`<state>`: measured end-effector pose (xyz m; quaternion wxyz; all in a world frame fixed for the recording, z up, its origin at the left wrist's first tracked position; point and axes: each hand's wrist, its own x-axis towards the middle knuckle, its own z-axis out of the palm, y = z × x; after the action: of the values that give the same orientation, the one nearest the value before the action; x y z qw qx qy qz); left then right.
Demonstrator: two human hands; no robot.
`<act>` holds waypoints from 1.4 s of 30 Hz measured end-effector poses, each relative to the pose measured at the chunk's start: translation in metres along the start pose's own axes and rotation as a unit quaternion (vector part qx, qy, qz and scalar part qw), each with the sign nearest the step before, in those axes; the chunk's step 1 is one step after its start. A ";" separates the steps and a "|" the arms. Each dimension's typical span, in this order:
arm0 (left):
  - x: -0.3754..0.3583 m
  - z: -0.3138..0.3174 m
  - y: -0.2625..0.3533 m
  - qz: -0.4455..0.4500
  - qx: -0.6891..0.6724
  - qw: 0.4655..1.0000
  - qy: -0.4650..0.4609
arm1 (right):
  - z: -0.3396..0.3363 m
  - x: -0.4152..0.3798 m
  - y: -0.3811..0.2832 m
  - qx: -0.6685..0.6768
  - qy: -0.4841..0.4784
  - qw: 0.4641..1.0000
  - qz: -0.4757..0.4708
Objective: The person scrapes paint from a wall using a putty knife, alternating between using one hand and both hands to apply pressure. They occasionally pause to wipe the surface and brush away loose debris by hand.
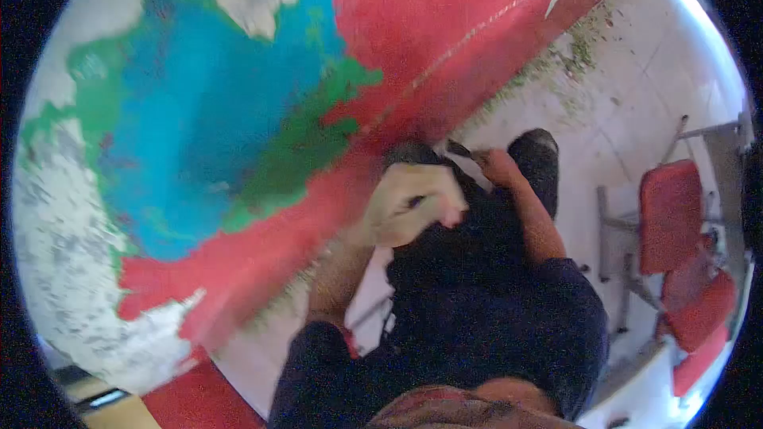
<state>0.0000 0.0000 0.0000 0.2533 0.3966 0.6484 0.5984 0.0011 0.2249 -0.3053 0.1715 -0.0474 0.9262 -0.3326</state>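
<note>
My left hand [415, 205], in what looks like a pale beige glove, is raised in front of my dark clothes. Its fingers are curled in, with a pinkish fingertip at the right side and a small dark gap in the middle. What they close around is hidden by blur. My bare right hand [497, 168] is lower, between my knees, wrapped round a flat scraper-like tool [470, 167] with a pale blade and a dark end. A wall [230, 111] with peeling blue, green, red and white paint rises close on my left.
Greenish paint flakes [574, 56] lie scattered on the light tiled floor [592, 143] along the foot of the wall. Red chairs [671, 214] with metal frames stand at the right. A red surface [203, 393] and a wooden edge [119, 413] are at the lower left.
</note>
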 end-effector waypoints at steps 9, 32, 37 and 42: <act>0.013 -0.078 0.071 0.176 0.681 0.626 0.337 | -0.033 0.005 -0.009 -0.035 -0.003 0.999 -0.007; 0.064 -0.131 0.032 0.064 0.916 0.396 0.018 | -0.005 0.009 0.013 -0.088 0.001 0.995 -0.042; 0.057 -0.129 0.017 0.090 0.885 0.453 -0.058 | -0.009 0.003 0.008 0.006 0.022 0.999 -0.035; 0.056 -0.132 0.012 0.107 0.873 0.471 -0.061 | -0.017 -0.010 -0.006 0.031 0.045 0.998 -0.016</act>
<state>-0.1343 -0.0304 0.0408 -0.2511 0.5142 0.7703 -0.2815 0.0048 0.2329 -0.2865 0.1257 -0.0420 0.9214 -0.3652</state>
